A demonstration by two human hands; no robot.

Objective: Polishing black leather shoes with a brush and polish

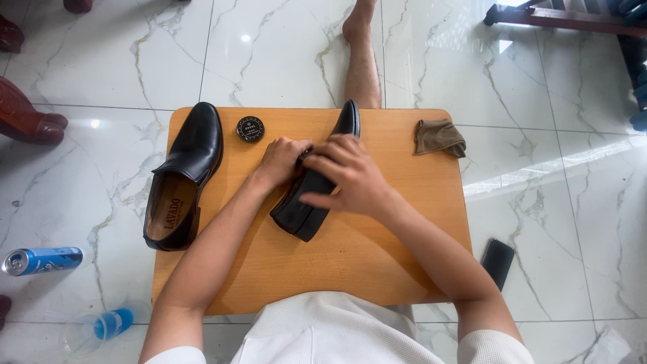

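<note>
White marble floor (283,54) with grey veins spreads under a low wooden table (377,263), seen from above. On the table's middle lies a black shoe (303,212), tilted on its side with the toe pointing away toward the far edge and the heel nearer the person. The right hand (347,176) lies across the top of that shoe, fingers spread and curled over it, holding it down. The left hand (283,160) is closed against the shoe's left flank, just beside the right hand; its fingertips are tucked out of sight, so what they pinch, if anything, I cannot tell.

A second black shoe (185,172) rests upright at the table's left edge, opening toward the camera (tan lining showing), well apart from the hands. Between the two shoes, near the far edge, sits a small round black tin (250,129), lid on. A crumpled brown cloth (439,137) lies near the far right corner.

Off the table, a dark phone (498,261) lies on the floor by the right edge, a blue can (42,260) lies on its side at the left, and a clear cup (91,329) with blue inside lies nearer the camera. The person's bare leg (362,61) stretches out beyond the far edge. Dark red furniture feet (27,118) stand at the upper left.
</note>
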